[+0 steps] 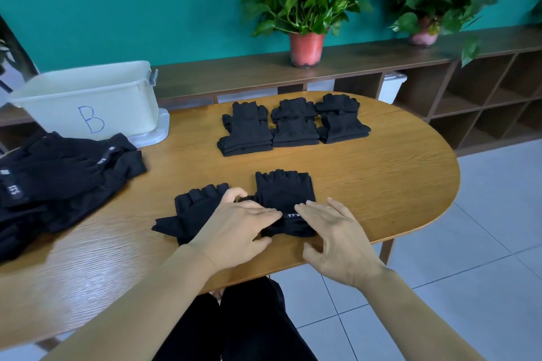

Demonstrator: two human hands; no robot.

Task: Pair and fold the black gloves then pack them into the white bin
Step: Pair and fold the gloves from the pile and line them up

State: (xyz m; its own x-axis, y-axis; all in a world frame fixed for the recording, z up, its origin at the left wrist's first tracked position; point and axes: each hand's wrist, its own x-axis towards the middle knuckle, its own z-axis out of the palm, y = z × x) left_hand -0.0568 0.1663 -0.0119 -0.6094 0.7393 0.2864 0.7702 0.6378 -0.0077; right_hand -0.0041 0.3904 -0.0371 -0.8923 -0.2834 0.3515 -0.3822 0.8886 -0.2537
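near the front edge of the wooden tabletop, two black fingerless gloves laid flat side by side with finger ends pointing away: the left glove angled a little, the right glove square-on, with a small white label near its cuff. resting across both, the left hand, palm down, fingers mostly straight and spread, tips reaching the label, little finger bent at the gap between the two. just beside it, the right hand, palm down, fingers straight and close together, tips touching the right glove at the label, thumb held apart over bare wood. nothing pinched by either hand. further back at the middle of the tabletop, three folded stacks of black gloves in a row, touching one another. at the left edge, a loose glove pile, unfolded, some label strips showing. behind that pile, at the far left corner, the white bin, marked with a blue letter b, sitting on a pale lid; contents not visible from here. along the teal wall, a low wooden shelf carrying two potted plants.
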